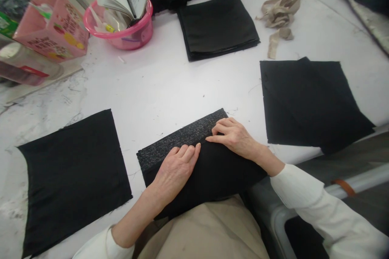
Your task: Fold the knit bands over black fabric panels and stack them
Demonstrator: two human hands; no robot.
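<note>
A black cloth piece (219, 170) lies at the table's front edge, close to my body. Along its far side runs a speckled dark grey strip (185, 135). My left hand (179, 166) presses on the cloth at the strip's near border, its fingers bent and held together. Just to the right, my right hand (232, 135) has its fingers curled, with thumb and index pinching the black cloth's edge by the strip. The two hands' fingertips are a small gap apart.
Black cloth pieces lie at the left (75, 178) and right (306, 101). Farther back are a black cloth stack (219, 24), beige strips (279, 12), a pink basket (130, 36) holding a notebook, and a pink box (57, 28). A metal rail (364, 180) stands at lower right.
</note>
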